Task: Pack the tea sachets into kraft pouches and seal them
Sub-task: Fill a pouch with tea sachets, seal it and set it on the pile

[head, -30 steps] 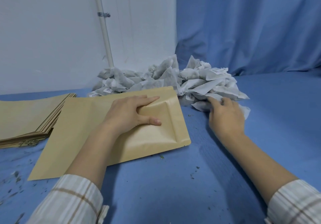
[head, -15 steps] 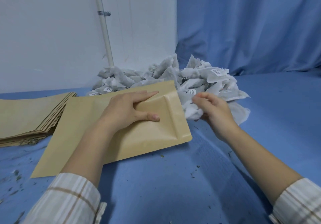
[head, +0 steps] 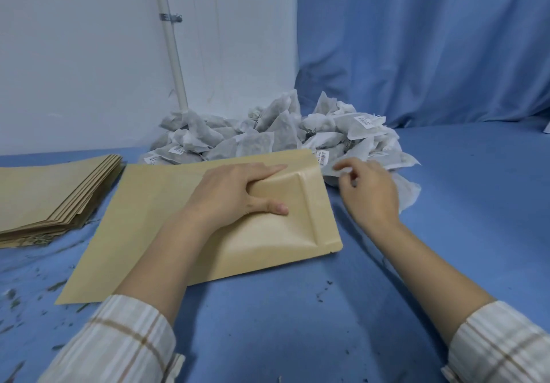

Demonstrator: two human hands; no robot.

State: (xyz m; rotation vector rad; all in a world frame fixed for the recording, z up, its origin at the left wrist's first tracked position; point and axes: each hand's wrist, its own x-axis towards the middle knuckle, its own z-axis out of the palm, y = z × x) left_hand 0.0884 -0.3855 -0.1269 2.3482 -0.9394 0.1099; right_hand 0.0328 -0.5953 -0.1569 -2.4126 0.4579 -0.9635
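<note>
Pouch mouth (head: 320,201): lying just left of the right hand (head: 369,195).
Right hand: pinching a sachet (head: 330,169).
Left hand (head: 238,192): gripping the pouch (head: 166,219).

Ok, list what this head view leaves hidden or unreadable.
- Flat brown kraft pouch: contents hidden; the left hand covers its mouth.
- Grey-white mesh tea sachet pile: label print too small to read.
- Right hand: how many sachets it pinches is unclear; fingers cover them.
- Stack of flat kraft pouches: cut off by the left edge.
</note>
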